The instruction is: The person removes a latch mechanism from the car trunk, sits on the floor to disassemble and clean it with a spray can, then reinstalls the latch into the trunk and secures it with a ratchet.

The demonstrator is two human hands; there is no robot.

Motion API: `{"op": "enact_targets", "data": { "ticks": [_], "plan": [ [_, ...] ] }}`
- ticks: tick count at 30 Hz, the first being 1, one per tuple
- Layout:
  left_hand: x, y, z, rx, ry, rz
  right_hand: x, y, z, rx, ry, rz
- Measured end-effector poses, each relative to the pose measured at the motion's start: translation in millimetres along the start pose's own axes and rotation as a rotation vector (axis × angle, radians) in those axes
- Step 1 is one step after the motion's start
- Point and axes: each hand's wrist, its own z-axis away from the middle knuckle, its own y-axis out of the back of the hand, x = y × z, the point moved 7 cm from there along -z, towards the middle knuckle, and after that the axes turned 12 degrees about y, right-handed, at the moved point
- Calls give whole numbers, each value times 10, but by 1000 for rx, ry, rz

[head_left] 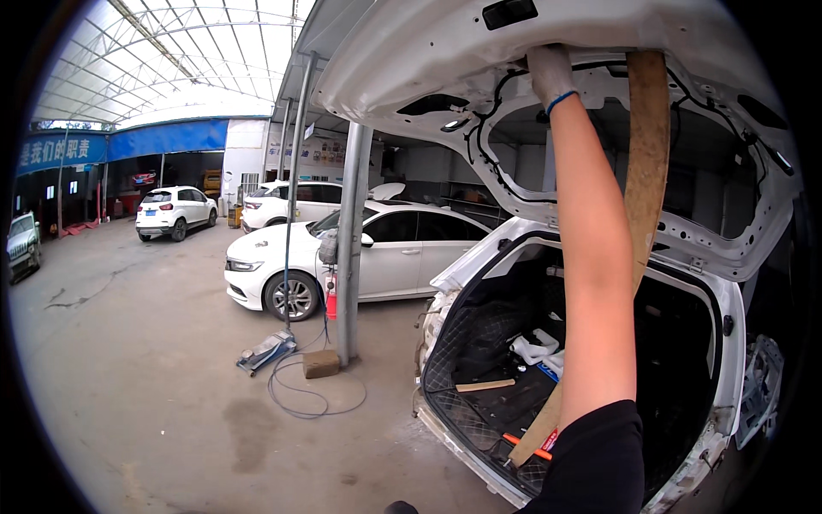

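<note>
My right hand (550, 75) is raised high, in a whitish glove with a blue cuff. It reaches up to the inner side of the raised white tailgate (411, 64). The fingers go in behind the panel edge, so their grip is hidden. Beside the hand, a long wooden plank (648, 146) runs from the tailgate down behind my forearm into the boot. Dark wiring (497, 98) follows the tailgate's window opening, where no glass shows. My left hand is out of view.
In the boot (505, 321) lie a short wooden strip (485, 385), an orange-handled tool (526, 446) and white parts (538, 347). A metal post (350, 248), a floor jack (266, 352), a brick-like block (322, 363) and a looped hose (295, 415) stand left. White cars are parked beyond.
</note>
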Motion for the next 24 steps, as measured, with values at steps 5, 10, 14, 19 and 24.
{"op": "enact_targets", "data": {
  "ticks": [5,10,14,19,24],
  "plan": [
    [1183,-1128,213,-169,-123,-189,-254,81,77,21,334,340],
    [3106,-3248,1133,-443,-818,-449,-424,336,-37,-181,350,627],
    [3906,-4771,3035,-818,-965,-466,-386,272,72,2,501,746],
    [4156,-5679,4939,-1368,-1031,-416,-307,237,376,239,377,256],
    [4357,-5931,5605,-1820,-906,-135,-359,380,622,250,69,24]
  ]
}}
